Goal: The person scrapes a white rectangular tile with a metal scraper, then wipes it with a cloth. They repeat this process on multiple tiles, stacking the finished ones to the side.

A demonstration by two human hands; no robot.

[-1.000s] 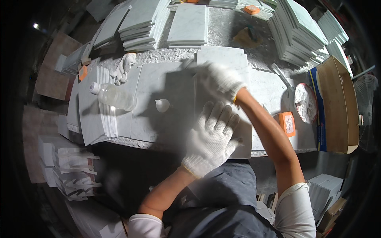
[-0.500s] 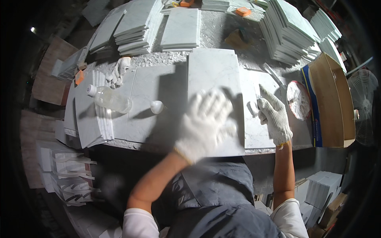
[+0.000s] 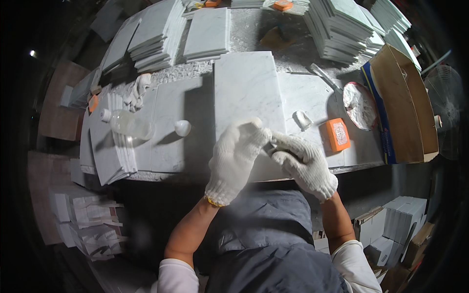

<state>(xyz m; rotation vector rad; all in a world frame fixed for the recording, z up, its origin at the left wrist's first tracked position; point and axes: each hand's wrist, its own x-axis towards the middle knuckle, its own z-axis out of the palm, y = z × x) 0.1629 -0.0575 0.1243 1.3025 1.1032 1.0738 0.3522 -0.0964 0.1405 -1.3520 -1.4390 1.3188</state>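
Note:
Both my hands wear white knit gloves and meet over the near end of a long white marble tile (image 3: 246, 88) that lies on the workbench. My right hand (image 3: 304, 163) is closed around a small grey object (image 3: 270, 145). My left hand (image 3: 237, 161) has its fingers curled, with the fingertips against that same object; whether it grips the object is unclear. The tile stretches away from me between two other flat slabs.
A plastic bottle (image 3: 128, 124) and a small white round piece (image 3: 182, 128) lie to the left. An orange block (image 3: 338, 134), a small white lump (image 3: 303, 119), a round disc (image 3: 359, 105) and a cardboard box (image 3: 408, 97) sit to the right. Tile stacks (image 3: 342, 29) line the back.
My left hand has lifted off the tile. My right hand has come back from the right side, and both now meet over the tile's near end.

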